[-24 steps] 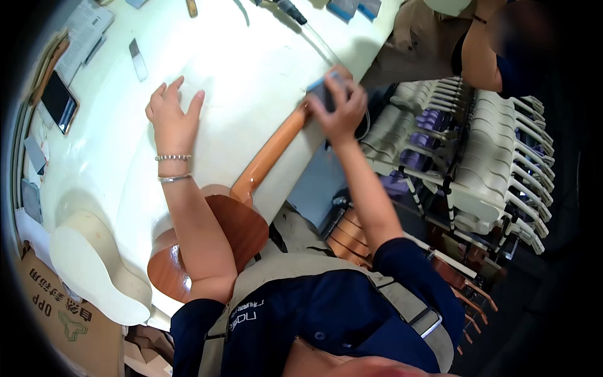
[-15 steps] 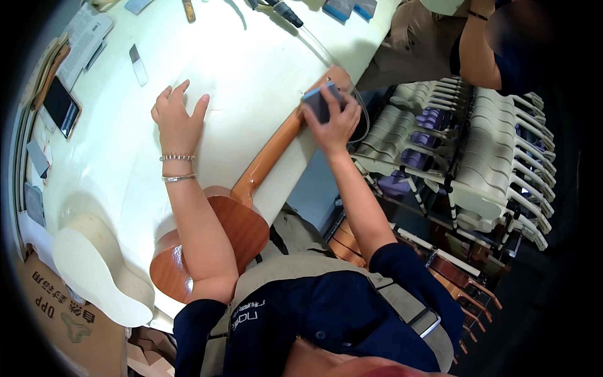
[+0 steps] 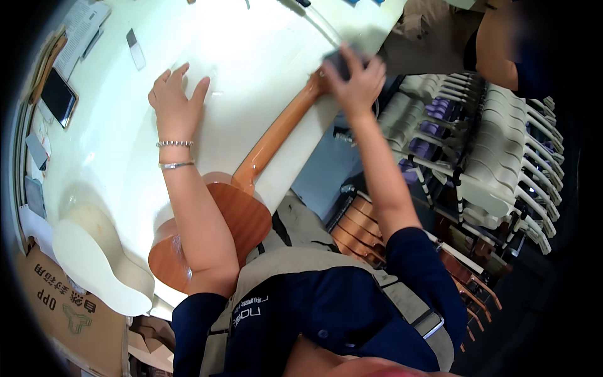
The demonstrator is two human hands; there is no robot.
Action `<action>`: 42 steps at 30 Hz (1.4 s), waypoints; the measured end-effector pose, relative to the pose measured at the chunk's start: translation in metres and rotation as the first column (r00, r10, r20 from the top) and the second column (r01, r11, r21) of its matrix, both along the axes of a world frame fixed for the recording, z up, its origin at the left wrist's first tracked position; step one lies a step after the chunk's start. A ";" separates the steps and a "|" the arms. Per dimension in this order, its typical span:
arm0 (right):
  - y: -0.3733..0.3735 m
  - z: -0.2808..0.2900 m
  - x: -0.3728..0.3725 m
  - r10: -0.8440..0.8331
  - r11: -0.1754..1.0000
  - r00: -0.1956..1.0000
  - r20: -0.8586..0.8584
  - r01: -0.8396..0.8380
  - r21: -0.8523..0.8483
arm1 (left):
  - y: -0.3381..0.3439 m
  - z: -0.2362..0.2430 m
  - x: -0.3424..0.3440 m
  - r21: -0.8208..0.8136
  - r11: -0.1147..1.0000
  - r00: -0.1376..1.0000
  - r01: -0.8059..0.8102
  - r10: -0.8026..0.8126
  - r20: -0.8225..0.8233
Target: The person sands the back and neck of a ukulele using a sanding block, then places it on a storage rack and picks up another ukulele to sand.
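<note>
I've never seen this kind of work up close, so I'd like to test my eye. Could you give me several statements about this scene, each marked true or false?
1. The right hand holds a dark block at the head end of the wooden instrument. True.
2. Both hands hold blocks. False: the left hand is open, with nothing visible in it.
3. A phone lies at the left side of the table. True.
4. Only a phone lies left of the wooden instrument. False: a white instrument body lies there too.
5. Rows of pale instruments show at the right. True.
6. Nobody else is in view. False: another person's arm shows at the upper right.
</note>
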State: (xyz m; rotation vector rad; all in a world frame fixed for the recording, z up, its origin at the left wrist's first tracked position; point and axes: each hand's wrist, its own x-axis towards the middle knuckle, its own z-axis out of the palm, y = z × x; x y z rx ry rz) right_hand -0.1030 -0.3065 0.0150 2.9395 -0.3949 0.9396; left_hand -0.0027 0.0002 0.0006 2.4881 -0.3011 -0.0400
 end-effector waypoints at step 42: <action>0.009 -0.001 -0.001 0.093 0.995 0.994 -0.058 -0.090 0.042 | 0.007 0.004 0.000 -0.024 0.999 0.997 -0.046 0.045 -0.060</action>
